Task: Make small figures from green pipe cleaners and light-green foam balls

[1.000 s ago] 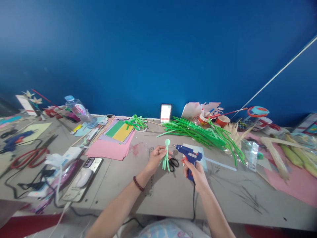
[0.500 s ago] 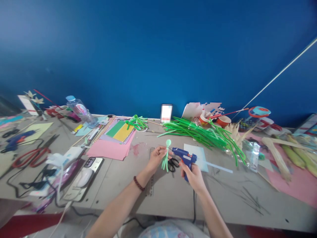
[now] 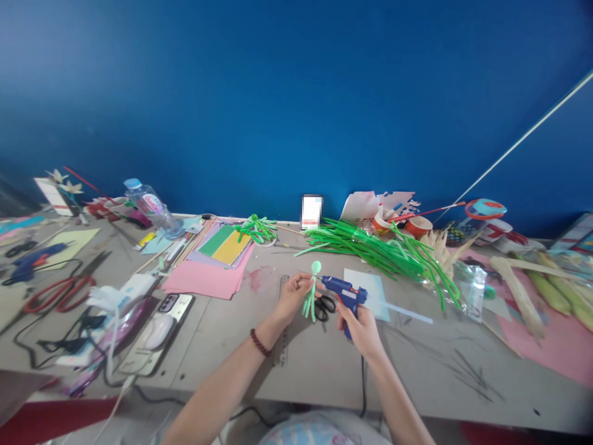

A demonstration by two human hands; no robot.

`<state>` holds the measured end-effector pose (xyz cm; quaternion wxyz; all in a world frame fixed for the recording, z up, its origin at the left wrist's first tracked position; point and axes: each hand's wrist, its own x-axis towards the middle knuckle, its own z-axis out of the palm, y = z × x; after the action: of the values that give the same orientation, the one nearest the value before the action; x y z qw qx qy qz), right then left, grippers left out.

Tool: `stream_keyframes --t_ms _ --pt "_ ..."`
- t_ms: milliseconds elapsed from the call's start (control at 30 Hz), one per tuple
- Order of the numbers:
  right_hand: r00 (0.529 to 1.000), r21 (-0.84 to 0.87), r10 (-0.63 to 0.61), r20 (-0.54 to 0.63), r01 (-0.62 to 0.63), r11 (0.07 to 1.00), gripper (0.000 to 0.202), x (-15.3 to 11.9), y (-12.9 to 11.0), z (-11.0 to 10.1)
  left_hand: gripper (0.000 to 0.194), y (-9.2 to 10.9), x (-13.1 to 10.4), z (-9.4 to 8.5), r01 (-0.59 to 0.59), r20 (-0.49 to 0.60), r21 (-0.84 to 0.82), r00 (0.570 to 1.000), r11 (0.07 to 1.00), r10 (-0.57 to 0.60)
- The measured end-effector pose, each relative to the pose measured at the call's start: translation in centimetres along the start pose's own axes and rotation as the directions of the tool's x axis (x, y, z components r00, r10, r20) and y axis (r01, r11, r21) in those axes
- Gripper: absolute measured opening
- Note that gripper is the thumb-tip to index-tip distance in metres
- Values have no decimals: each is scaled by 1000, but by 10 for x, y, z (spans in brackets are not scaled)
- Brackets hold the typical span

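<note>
My left hand pinches a light green pipe-cleaner piece, which has a round coiled top and several strands hanging down. My right hand is wrapped round the handle of a blue glue gun. The gun's nozzle points left and is close beside the green piece; whether they touch cannot be made out. A clear glue stick sticks out behind the gun. Black-handled scissors lie on the table between my hands, partly behind the green strands. A ruler lies under my left wrist.
Green pipe cleaners lie in a heap at the back. Pink paper, a phone, red-handled scissors and a bottle are to the left. Corn husks lie on the right. The gun's cord runs off the front edge.
Both hands keep nearly the same place and hold. The green piece has shifted very slightly to the right, and the glue gun a touch to the left.
</note>
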<state>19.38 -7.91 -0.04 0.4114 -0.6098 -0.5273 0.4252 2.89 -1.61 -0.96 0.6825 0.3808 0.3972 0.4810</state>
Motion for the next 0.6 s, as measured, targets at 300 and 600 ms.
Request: stream_keyframes --t_ms 300,600 --pt "999 -36 -32 6 32 999 55 2 5 0 39 3 -1 2 5 -9 5 1000 1000 -5" --pt "999 -40 -34 -2 34 999 54 2 8 0 40 -1 1 0 -3 -3 -3 1000 1000 3"
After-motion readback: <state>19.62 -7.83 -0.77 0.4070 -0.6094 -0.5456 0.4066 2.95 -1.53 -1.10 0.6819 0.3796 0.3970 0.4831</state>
